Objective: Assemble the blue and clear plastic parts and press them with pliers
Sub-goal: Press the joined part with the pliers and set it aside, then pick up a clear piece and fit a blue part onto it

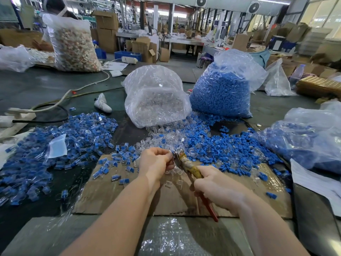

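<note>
My left hand curls its fingers round a small part held at the jaws of the pliers; the part itself is mostly hidden by the fingers. My right hand grips the pliers' handles, one wrapped in yellowed tape, one red and sticking out below the hand. Both hands hover over a cardboard sheet. Loose blue parts and clear parts lie scattered just beyond. A heap of joined blue-and-clear pieces spreads to the left.
A bag of clear parts and a bag of blue parts stand behind the work spot. Another bag of blue pieces lies at the right, with white paper beside it. Cables and a person are far left.
</note>
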{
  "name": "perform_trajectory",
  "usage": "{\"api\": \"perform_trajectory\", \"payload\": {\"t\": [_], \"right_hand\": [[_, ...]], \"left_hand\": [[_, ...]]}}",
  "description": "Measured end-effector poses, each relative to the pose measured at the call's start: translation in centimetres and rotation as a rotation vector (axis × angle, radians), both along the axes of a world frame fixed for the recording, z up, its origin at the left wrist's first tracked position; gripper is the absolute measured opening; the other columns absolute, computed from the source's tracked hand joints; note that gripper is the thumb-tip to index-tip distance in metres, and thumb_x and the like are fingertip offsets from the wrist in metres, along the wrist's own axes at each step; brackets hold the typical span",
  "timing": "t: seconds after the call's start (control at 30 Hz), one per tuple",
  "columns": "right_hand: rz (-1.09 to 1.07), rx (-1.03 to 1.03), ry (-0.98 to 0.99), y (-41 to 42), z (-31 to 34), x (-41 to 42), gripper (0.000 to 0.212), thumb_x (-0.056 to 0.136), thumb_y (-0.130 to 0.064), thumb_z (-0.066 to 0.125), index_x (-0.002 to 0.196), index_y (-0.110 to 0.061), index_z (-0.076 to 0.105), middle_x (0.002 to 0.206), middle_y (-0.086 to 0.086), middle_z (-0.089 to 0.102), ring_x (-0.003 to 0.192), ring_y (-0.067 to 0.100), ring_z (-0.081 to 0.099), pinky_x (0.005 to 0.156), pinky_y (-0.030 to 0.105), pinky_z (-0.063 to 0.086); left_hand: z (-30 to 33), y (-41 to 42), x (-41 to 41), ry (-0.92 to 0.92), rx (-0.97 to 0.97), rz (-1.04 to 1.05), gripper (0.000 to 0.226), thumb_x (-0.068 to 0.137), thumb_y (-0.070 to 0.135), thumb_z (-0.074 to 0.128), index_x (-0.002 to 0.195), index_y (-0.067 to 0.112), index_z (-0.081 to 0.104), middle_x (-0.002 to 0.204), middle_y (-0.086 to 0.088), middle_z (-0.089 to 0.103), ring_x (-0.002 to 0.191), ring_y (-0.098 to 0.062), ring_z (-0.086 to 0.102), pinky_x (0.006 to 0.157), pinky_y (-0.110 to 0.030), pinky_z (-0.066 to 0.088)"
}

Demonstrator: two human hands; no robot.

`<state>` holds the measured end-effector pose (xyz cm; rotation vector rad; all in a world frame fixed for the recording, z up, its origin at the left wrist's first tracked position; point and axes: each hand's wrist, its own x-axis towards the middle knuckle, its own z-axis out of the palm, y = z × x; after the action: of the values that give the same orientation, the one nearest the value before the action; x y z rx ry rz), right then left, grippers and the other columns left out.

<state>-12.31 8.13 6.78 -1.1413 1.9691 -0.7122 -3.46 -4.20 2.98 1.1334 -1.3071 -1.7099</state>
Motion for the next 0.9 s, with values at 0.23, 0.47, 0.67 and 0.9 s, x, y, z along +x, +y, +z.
{"api": "perform_trajectory", "payload": {"t": [0.23, 0.47, 0.67, 0.9], "right_hand": [[0.028, 0.069, 0.224, -0.1, -0.5, 0.1, 0.024, 0.094, -0.007, 0.040, 0.074, -0.021, 0.039, 0.074, -0.002, 0.047, 0.057, 0.009, 0.042, 0.048, 0.018, 0.032], [-0.070, -0.151, 0.022, 0.0, -1.2, 0.3, 0.010, 0.088, -0.021, 0.063, 0.081, -0.019, 0.057, 0.054, -0.015, 0.054, 0.043, -0.004, 0.048, 0.041, 0.007, 0.031], [-0.278, 0.066, 0.639, -0.3, -3.2, -1.6, 0.044, 0.087, -0.051, 0.056, 0.118, -0.021, 0.048, 0.121, 0.007, 0.051, 0.117, 0.026, 0.043, 0.100, 0.041, 0.037], [-0.379, 0.138, 0.927, 0.0, -4.5, -3.4, 0.063, 0.088, -0.059, 0.047, 0.137, -0.021, 0.035, 0.130, 0.008, 0.046, 0.122, 0.027, 0.040, 0.098, 0.039, 0.034]], "left_hand": [[0.2, 0.5, 0.0, 0.023, -0.010, 0.009, 0.007, 0.087, -0.007, 0.057, 0.085, -0.001, 0.060, 0.075, -0.012, 0.060, 0.060, -0.015, 0.058, 0.047, -0.016, 0.050], [-0.2, 0.5, 0.4, -0.013, -0.073, 0.053, 0.009, 0.087, -0.001, 0.059, 0.082, 0.006, 0.062, 0.074, -0.008, 0.062, 0.061, -0.013, 0.059, 0.056, -0.020, 0.054], [-0.9, -1.6, 3.3, -0.639, -0.724, 0.219, 0.014, 0.091, 0.022, 0.058, 0.100, 0.021, 0.068, 0.091, 0.003, 0.065, 0.074, -0.009, 0.053, 0.061, -0.016, 0.039], [-2.4, -4.5, 6.8, -1.100, -0.818, 0.261, 0.023, 0.096, 0.030, 0.049, 0.110, 0.038, 0.065, 0.107, 0.005, 0.058, 0.101, -0.019, 0.043, 0.086, -0.036, 0.028]]}}
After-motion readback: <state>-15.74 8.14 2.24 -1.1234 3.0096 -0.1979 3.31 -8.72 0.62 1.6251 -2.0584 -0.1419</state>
